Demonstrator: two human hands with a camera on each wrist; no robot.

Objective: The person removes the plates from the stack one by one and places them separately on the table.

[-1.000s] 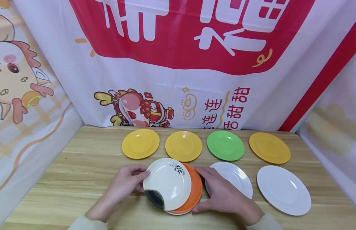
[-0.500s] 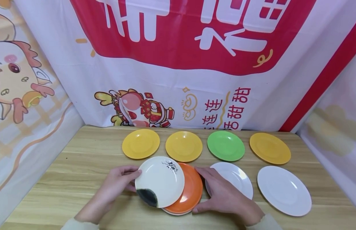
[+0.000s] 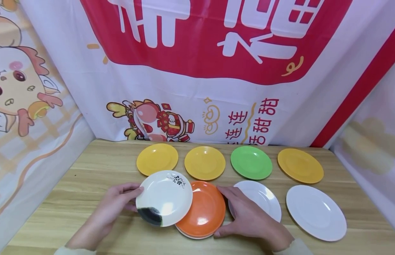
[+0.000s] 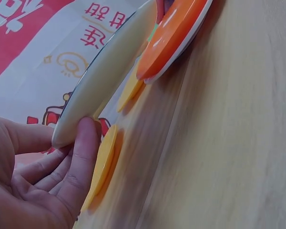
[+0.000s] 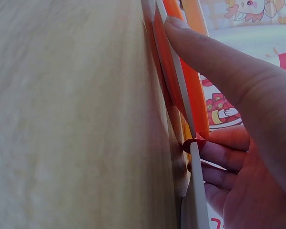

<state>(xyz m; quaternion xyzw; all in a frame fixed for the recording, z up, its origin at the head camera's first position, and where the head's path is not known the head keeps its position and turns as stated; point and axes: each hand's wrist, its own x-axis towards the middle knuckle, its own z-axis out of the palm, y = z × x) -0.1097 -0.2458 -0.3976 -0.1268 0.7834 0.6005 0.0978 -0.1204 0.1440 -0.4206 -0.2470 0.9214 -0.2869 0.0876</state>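
My left hand (image 3: pixel 116 203) pinches the left rim of a cream plate (image 3: pixel 165 196) with a dark patch and a floral print. In the left wrist view, the cream plate (image 4: pixel 102 78) is tilted and raised above the table, thumb on one face and fingers behind. To its right lies an orange plate (image 3: pixel 207 209), partly covered in the head view, stacked over a white-rimmed plate (image 5: pixel 181 81). My right hand (image 3: pixel 246 216) rests against the stack's right edge, thumb (image 5: pixel 200 45) at the near rim and fingertips at the far side.
Yellow plates (image 3: pixel 157 158) and a green plate (image 3: pixel 251 162) form the back row on the wooden table (image 3: pixel 89 170). A white plate (image 3: pixel 261 200) lies partly behind my right hand, with another white plate (image 3: pixel 316 212) farther right. A printed cloth (image 3: pixel 197 88) hangs behind.
My left hand has carried the cream plate leftward off the orange plate, uncovering more of it. My right hand has stayed at the stack's edge.
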